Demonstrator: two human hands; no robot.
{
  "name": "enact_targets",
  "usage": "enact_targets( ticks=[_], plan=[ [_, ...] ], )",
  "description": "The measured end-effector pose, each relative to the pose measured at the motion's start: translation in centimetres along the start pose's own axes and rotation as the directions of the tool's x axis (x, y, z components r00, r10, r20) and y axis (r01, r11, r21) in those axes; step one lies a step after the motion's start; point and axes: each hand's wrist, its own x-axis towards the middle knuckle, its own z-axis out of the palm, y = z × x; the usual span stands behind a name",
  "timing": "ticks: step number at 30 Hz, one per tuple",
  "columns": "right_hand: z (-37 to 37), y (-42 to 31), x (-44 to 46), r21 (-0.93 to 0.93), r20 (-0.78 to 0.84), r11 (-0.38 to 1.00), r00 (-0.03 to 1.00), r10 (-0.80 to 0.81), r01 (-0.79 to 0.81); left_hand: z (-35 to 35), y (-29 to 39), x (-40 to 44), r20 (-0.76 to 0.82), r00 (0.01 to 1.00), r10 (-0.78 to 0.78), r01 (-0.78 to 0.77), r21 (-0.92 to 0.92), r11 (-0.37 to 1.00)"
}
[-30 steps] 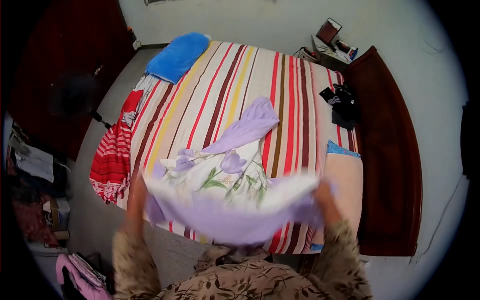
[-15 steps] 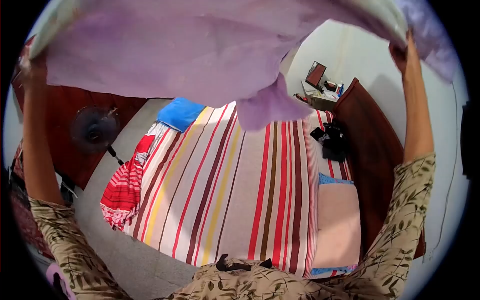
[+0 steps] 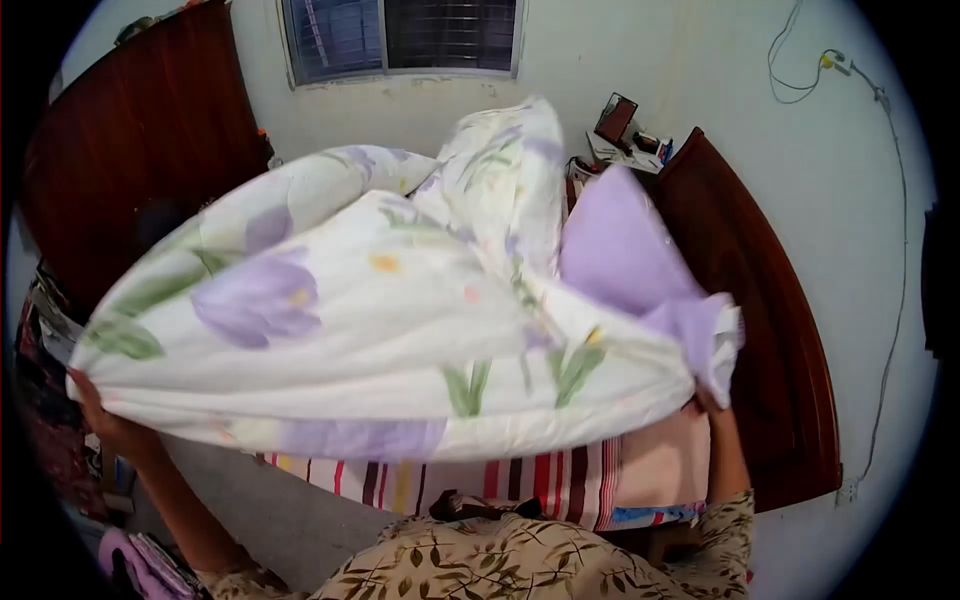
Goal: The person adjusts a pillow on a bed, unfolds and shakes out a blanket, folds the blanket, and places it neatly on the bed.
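Observation:
A white comforter (image 3: 390,330) printed with purple tulips and green leaves billows in the air above the bed. Its plain lilac underside (image 3: 625,250) shows at the right. My left hand (image 3: 105,425) grips its near left corner. At the near right edge, my right hand (image 3: 708,400) is closed on the cloth, its fingers partly hidden by the fabric. Below hangs the bed's striped sheet (image 3: 500,485), visible only along the near side. A peach pillow (image 3: 665,465) lies by the headboard, partly covered from view.
A dark wooden headboard (image 3: 770,350) stands at the right, with a small cluttered table (image 3: 630,150) behind it. A tall brown wooden panel (image 3: 140,130) rises at the left. A window (image 3: 400,40) is in the far wall. Folded lilac cloth (image 3: 140,570) sits at lower left.
Both hands have come down from overhead, bringing the comforter's near edge low. The comforter now spreads forward, printed side showing, and hides most of the bed. The view has tilted up.

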Motion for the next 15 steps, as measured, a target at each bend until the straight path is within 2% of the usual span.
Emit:
enact_targets(
  ticks=[1, 2, 3, 4, 6, 7, 8, 11, 12, 13, 14, 15],
  plan=[
    [1.1, 2.3, -1.1, -0.218, -0.008, 0.974, 0.998, 0.068, -0.068, 0.0, 1.0, -1.3, 0.075, 0.967, -0.244, 0.255, -0.209, 0.944],
    [2.4, 3.1, -2.4, -0.286, -0.017, 0.946, 0.987, 0.157, -0.155, -0.1, 2.1, -2.7, 0.146, 0.869, -0.472, 0.49, -0.385, 0.782],
    [3.2, 3.4, -2.5, -0.194, -0.027, 0.812, 0.83, 0.557, -0.551, -0.2, 2.1, -4.0, 0.227, 0.783, -0.579, 0.608, -0.471, 0.639],
    [3.9, 6.0, -2.8, -0.18, 0.01, 0.797, 0.809, 0.588, -0.577, -0.3, 1.8, -5.4, 0.316, 0.681, -0.66, 0.703, -0.534, 0.47],
    [6.6, 12.8, -3.1, -0.066, 0.074, 0.758, 0.755, 0.652, -0.648, 0.0, -1.3, -8.8, 0.33, 0.593, -0.734, 0.774, -0.483, 0.409],
    [8.0, 13.8, -4.0, -0.01, 0.123, 0.759, 0.752, 0.647, -0.651, -0.8, -3.1, -11.1, 0.351, 0.541, -0.764, 0.812, -0.455, 0.366],
    [9.4, 14.8, -5.1, 0.044, 0.17, 0.754, 0.748, 0.641, -0.656, -1.3, -4.6, -13.5, 0.273, 0.495, -0.825, 0.84, -0.392, 0.374],
    [12.2, 19.8, -8.5, 0.359, 0.258, 0.546, 0.643, 0.721, -0.757, -5.8, -11.4, -22.1, 0.044, 0.381, -0.924, 0.906, -0.215, 0.363],
    [12.7, 19.7, -9.9, 0.43, 0.28, 0.48, 0.619, 0.734, -0.764, -7.9, -13.1, -25.1, 0.037, 0.38, -0.924, 0.901, -0.24, 0.361],
    [13.4, 21.1, -11.2, 0.474, 0.208, 0.516, 0.66, 0.722, -0.714, -10.2, -14.9, -27.7, -0.09, 0.337, -0.937, 0.933, -0.104, 0.345],
    [13.9, 23.8, -12.1, 0.262, 0.164, 0.506, 0.555, 0.816, -0.822, -11.9, -15.1, -29.3, -0.218, 0.268, -0.939, 0.963, 0.058, 0.261],
    [13.5, 26.7, -13.1, -0.155, 0.388, 0.751, 0.66, 0.644, -0.642, -14.0, -16.9, -31.9, -0.263, 0.258, -0.93, 0.966, 0.085, 0.244]
  ],
)
